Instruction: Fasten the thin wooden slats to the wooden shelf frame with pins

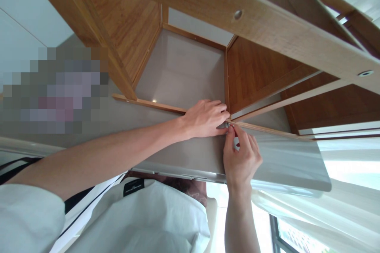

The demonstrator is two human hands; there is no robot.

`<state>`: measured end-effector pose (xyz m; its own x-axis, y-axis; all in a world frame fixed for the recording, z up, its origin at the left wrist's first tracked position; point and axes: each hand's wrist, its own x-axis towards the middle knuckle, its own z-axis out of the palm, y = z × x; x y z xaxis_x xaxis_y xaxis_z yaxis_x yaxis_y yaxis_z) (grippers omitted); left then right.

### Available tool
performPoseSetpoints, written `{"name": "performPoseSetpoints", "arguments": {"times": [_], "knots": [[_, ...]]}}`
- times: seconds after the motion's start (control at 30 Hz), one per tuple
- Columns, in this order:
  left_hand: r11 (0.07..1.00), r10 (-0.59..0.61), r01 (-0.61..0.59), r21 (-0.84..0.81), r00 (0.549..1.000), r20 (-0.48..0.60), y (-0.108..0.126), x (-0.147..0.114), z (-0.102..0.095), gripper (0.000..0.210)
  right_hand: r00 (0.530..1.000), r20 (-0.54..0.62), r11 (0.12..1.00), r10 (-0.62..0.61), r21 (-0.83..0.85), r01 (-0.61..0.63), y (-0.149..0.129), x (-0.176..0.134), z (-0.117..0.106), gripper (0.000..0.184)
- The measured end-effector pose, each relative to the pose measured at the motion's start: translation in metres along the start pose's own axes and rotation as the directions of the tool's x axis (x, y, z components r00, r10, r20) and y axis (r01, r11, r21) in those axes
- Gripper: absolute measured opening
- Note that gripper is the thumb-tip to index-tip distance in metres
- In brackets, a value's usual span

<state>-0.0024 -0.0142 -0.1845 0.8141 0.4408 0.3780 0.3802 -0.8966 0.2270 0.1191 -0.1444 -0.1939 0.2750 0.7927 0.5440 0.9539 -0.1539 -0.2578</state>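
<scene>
A wooden frame [157, 104] with panelled sides rests on a grey tabletop [184, 154]. My left hand [206, 118] reaches across its near bottom rail, with curled fingers gripping the corner where a wooden panel [261, 67] meets the rail. The left thumb points right, toward the joint. Just right of it, my right hand [242, 150] pinches a small metal piece [230, 125] at the same joint. Its exact kind is too small to tell. Something dark red shows between the right fingers, mostly covered by them.
A thick wooden beam [202, 0] with a round hole crosses above my hands. Another wooden panel [124, 12] stands to the left. A pixelated patch [62, 91] hides part of the table's left side. Sheer curtains [350, 193] hang beyond the table's right edge.
</scene>
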Motion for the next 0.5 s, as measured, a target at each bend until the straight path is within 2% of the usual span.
{"name": "performPoseSetpoints", "arguments": {"times": [0.23,0.5], "knots": [[1.0,0.003,-0.003,0.013,1.0,-0.025,0.0001,-0.0004,0.0009,0.032,0.996,-0.055,0.998,0.067,-0.009,-0.068,-0.0015,0.001,-0.0017,0.024],[1.0,0.011,-0.011,0.014,1.0,-0.015,-0.0005,-0.0003,0.0006,0.033,0.986,-0.081,0.989,0.146,-0.017,-0.148,-0.0048,0.0027,-0.0021,0.03]]}}
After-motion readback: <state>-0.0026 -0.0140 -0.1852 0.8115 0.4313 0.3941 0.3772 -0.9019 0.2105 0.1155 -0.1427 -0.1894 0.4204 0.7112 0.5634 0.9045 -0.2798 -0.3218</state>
